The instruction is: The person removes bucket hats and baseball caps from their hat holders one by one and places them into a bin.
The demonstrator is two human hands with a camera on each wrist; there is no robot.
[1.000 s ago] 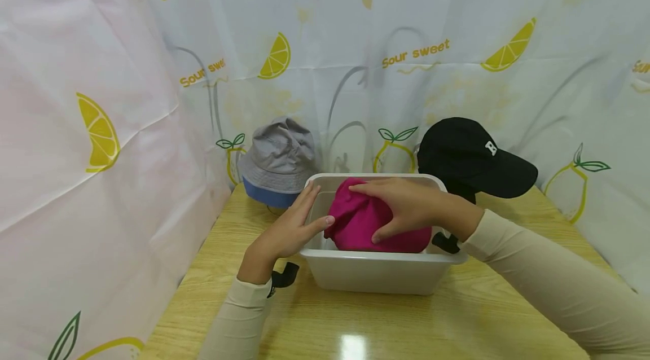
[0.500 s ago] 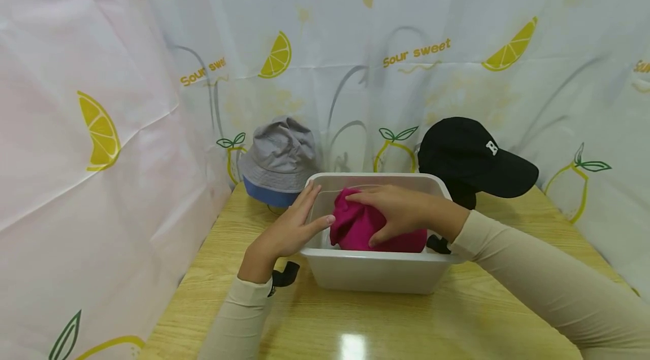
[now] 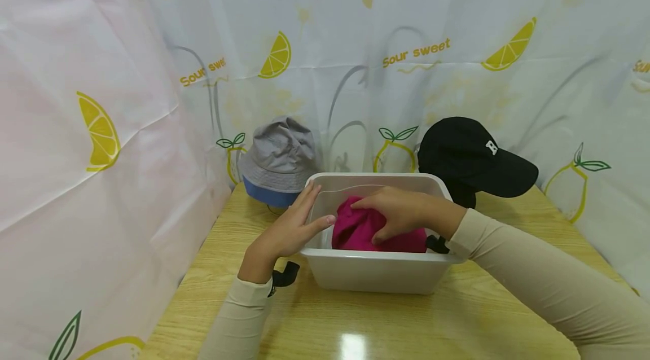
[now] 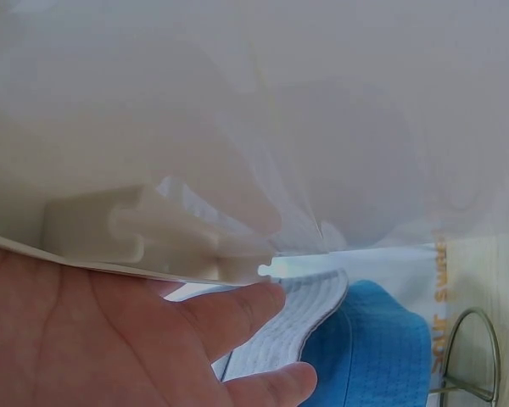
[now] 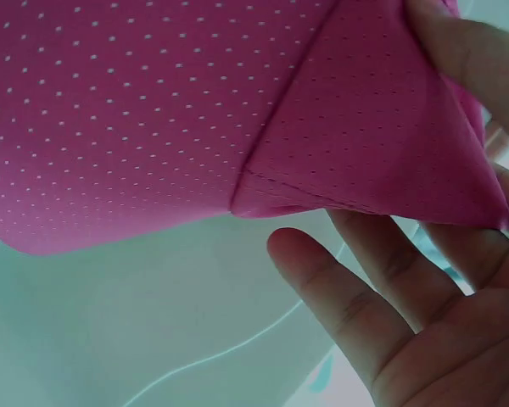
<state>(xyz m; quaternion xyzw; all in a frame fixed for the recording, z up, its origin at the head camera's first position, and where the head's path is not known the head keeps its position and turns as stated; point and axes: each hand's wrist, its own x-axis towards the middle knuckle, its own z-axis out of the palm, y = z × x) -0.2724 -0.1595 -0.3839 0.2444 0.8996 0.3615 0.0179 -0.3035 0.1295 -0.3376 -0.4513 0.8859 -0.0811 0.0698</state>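
A bright pink hat (image 3: 350, 234) of perforated fabric (image 5: 153, 110) is down inside a white plastic bin (image 3: 370, 273). My right hand (image 3: 398, 210) reaches into the bin and grips the hat, thumb on one side and fingers on the other. The right wrist view shows the hat's seam and a folded edge by the fingers. My left hand (image 3: 284, 233) rests on the bin's left rim with its fingers straight. In the left wrist view the palm (image 4: 85, 339) lies against the bin's outer wall. The hat's lower part is hidden by the bin's front.
A grey bucket hat (image 3: 281, 151) with a blue underside stands behind the bin at left. At right a black cap (image 3: 459, 154) with a white letter sits on a dark stand. All are on a wooden table (image 3: 325, 326) before a lemon-print curtain (image 3: 325, 21).
My right hand has lowered the pink hat deeper into the bin, shifting slightly left as well. The left hand has stayed on the rim.
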